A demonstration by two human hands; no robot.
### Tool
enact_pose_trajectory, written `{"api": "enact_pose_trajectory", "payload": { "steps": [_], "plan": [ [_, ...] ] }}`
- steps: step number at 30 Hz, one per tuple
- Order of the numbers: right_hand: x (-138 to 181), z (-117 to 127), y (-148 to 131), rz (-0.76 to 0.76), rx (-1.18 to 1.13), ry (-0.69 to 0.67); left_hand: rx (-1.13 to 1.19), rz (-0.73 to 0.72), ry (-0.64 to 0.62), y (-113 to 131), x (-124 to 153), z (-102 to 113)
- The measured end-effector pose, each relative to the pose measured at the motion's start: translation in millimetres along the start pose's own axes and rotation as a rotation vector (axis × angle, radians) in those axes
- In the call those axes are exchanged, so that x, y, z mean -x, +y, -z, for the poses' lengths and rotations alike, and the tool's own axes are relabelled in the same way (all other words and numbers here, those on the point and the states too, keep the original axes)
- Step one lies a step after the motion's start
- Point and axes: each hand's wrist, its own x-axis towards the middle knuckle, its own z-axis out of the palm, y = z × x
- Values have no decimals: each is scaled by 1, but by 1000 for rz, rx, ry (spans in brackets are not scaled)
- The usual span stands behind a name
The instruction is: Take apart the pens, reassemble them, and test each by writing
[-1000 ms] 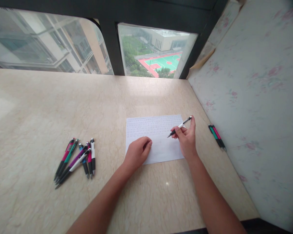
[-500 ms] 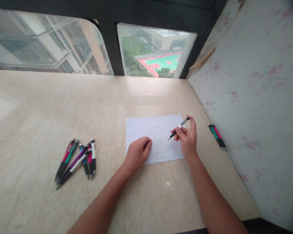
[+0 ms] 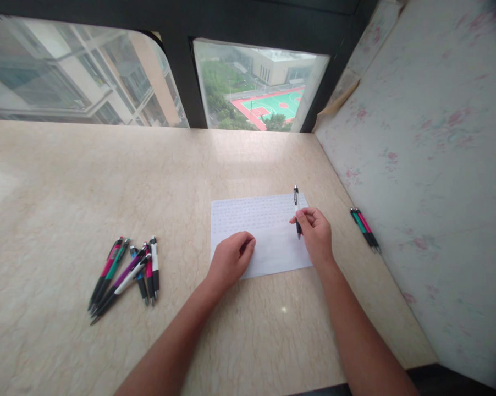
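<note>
A white and black ballpoint pen (image 3: 296, 206) is pinched between the thumb and fingers of my right hand (image 3: 317, 234). It stands nearly upright, with its tip pointing down over the right part of a sheet of paper (image 3: 268, 253). Rows of small handwriting cover the sheet's upper half, while the lower half looks blank. My left hand (image 3: 233, 256) rests on the lower left of the sheet, fingers curled in and nothing seen in them.
Several pens (image 3: 126, 272) in pink, green, purple, blue and white lie in a loose pile on the marble-look surface (image 3: 108, 181) at left. Two more pens (image 3: 364, 228), green and pink, lie along the floral wall (image 3: 433, 192). A dark-framed window (image 3: 198, 82) borders the far edge.
The pen in my right hand has swung from a slant to nearly upright, and my raised index finger has come down from its top end. My left hand stays on the paper.
</note>
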Motion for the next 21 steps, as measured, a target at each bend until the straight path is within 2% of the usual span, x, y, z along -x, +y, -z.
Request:
{"api": "enact_pose_trajectory", "payload": {
  "steps": [4, 6, 12, 15, 21],
  "plan": [
    [-11, 23, -3, 79, 326, 3, 5, 6, -5, 0, -1, 1],
    [-17, 44, -5, 113, 566, 8, 6, 11, -11, -1, -2, 1],
    [-25, 108, -4, 88, 1096, 159, 27, 27, -28, -5, -2, 2],
    [-22, 120, -5, -21, 1206, 204, 33, 41, -39, -5, -3, 2],
    [-20, 120, -9, -218, 1267, 330, 25, 43, -48, -4, -5, 4]
  ]
}}
